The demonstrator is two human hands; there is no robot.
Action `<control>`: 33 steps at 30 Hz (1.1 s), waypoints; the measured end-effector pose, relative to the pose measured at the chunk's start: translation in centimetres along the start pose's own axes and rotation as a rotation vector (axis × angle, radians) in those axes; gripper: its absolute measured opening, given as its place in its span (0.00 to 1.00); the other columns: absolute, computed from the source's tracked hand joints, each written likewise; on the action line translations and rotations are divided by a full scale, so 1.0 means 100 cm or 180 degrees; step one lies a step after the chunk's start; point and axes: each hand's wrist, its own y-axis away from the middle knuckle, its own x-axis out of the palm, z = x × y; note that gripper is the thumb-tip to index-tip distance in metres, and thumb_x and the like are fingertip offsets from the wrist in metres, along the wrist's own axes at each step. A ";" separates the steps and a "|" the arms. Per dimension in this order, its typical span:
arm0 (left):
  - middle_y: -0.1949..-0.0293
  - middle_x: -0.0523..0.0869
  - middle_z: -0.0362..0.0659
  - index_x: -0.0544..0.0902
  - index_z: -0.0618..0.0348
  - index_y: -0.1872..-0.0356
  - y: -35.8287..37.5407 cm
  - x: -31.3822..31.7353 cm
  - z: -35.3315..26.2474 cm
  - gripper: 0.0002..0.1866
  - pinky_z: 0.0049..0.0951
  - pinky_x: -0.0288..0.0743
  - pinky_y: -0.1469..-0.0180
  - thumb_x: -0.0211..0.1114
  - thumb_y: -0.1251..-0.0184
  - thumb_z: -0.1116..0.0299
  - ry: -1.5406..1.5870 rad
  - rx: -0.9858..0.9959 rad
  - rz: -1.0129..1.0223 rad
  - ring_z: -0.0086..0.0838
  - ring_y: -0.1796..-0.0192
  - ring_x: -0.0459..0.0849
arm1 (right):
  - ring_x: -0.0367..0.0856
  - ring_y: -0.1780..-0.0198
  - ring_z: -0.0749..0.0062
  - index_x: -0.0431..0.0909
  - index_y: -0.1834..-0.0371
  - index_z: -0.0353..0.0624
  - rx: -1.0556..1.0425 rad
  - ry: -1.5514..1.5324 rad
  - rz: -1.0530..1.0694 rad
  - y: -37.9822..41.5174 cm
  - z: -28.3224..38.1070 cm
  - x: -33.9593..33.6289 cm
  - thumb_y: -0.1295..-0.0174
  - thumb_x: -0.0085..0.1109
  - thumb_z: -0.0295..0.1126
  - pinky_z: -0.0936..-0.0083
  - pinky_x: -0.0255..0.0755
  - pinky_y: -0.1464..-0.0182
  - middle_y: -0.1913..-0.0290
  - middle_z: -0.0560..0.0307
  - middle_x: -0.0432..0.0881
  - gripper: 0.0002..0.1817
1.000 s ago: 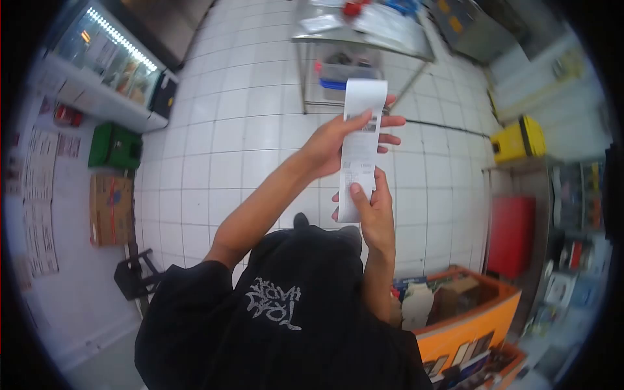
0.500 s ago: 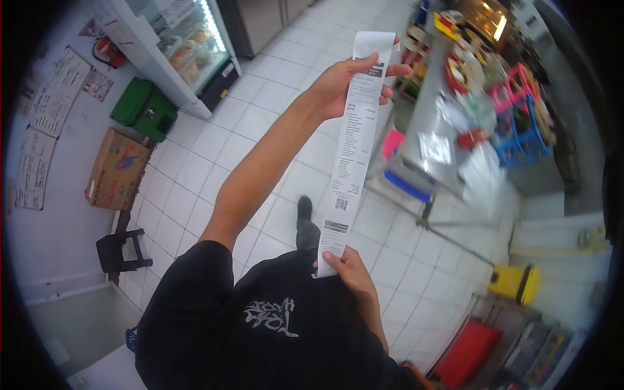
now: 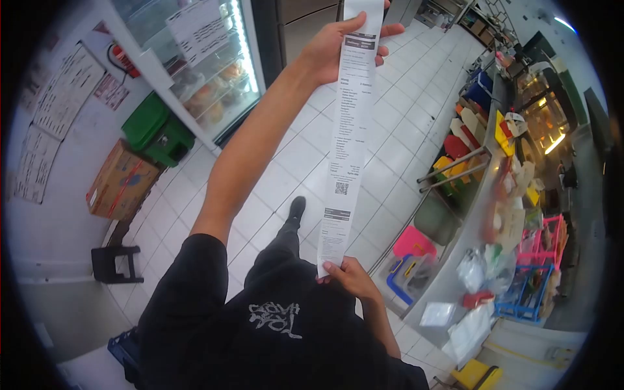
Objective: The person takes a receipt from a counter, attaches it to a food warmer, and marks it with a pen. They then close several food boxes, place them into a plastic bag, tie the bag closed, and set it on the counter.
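Between hands (image 3: pixel 354 278): receipt (image 3: pixel 346 143); in fridge (image 3: pixel 156 70), perhaps food (image 3: pixel 213 107).

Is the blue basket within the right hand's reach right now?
Probably not: the right hand is pinching the receipt, and the blue basket sits well away, with plastic bags lying in between.

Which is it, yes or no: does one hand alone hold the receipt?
No, the left hand grips the receipt high up, the right hand its lower end.

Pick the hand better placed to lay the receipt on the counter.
Right hand, probably: it holds the receipt near its lower end, closer to the counter than the left hand is.
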 end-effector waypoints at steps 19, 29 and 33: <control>0.52 0.82 0.41 0.69 0.55 0.34 -0.547 -0.392 0.057 0.20 0.31 0.80 0.59 0.52 0.21 0.61 0.1124 -0.0957 0.0665 0.28 0.63 0.80 | 0.84 0.52 0.73 0.85 0.54 0.34 -0.0279 -0.0136 -0.1334 -0.319 0.236 -0.358 0.23 0.51 0.39 0.76 0.73 0.42 0.57 0.56 0.89 0.18; 0.78 0.67 0.31 0.72 0.55 0.38 -0.708 -0.571 0.047 0.20 0.19 0.65 0.75 0.56 0.21 0.54 -0.0609 -0.0154 -0.0858 0.17 0.78 0.68 | 0.85 0.55 0.67 0.81 0.50 0.39 -0.0363 0.0436 -0.1987 -0.480 0.234 -0.667 0.29 0.56 0.44 0.68 0.76 0.49 0.60 0.53 0.88 0.18; 0.79 0.75 0.33 0.75 0.56 0.46 -0.753 -0.629 0.127 0.20 0.21 0.70 0.74 0.55 0.21 0.49 -0.2090 -0.1186 -0.0767 0.18 0.78 0.74 | 0.86 0.57 0.67 0.79 0.45 0.41 0.0836 0.0122 -0.4479 -0.516 -0.053 -0.791 0.35 0.60 0.42 0.69 0.80 0.57 0.55 0.50 0.86 0.21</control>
